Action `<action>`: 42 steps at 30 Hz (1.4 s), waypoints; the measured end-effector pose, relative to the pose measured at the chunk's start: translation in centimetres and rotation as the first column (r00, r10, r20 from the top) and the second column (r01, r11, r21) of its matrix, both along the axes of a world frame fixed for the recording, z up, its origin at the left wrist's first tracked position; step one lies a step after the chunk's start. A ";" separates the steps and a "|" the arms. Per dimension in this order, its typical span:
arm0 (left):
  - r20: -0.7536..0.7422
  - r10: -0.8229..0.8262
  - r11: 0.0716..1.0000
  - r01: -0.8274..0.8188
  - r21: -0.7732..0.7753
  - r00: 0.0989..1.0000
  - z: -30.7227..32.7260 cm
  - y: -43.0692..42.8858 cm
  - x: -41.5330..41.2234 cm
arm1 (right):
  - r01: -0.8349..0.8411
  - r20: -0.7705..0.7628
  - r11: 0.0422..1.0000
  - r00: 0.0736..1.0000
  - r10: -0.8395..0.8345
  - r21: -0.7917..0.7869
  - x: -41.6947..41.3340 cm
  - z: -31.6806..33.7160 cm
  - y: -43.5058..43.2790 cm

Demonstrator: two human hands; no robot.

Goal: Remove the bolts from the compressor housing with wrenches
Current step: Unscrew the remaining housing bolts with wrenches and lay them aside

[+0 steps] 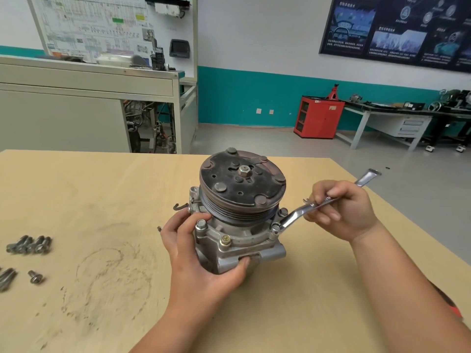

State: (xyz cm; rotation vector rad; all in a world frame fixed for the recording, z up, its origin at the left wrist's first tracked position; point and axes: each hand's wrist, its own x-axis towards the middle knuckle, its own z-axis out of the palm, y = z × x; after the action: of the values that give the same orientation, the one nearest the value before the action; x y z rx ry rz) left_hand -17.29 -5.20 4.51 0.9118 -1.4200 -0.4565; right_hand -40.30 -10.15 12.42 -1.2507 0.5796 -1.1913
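Note:
A grey metal compressor stands upright on the wooden table, its dark rusty pulley facing up. My left hand grips the housing from the left, thumb under its front. My right hand holds a shiny ring wrench by its shank. The wrench's ring end sits on a bolt at the housing's right flange. Two more bolts show on the flange: a silver one by my left fingers and a brass-coloured one at the front.
Several loose bolts lie at the table's left edge, with a single short one below them. The tabletop is smeared with dirt in front. The table's right edge runs diagonally just past my right hand.

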 end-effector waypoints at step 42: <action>0.003 -0.004 1.000 0.004 -0.022 1.000 -0.2 -0.1 0.1 | 0.635 -0.091 0.741 0.743 -0.663 -0.217 5.3 -2.2 12.0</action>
State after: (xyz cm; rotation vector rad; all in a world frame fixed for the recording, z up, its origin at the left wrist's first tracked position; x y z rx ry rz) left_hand -17.19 -5.31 4.29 0.8923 -1.4274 -0.4418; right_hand -35.02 1.87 10.22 -1.3422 1.1244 -1.7636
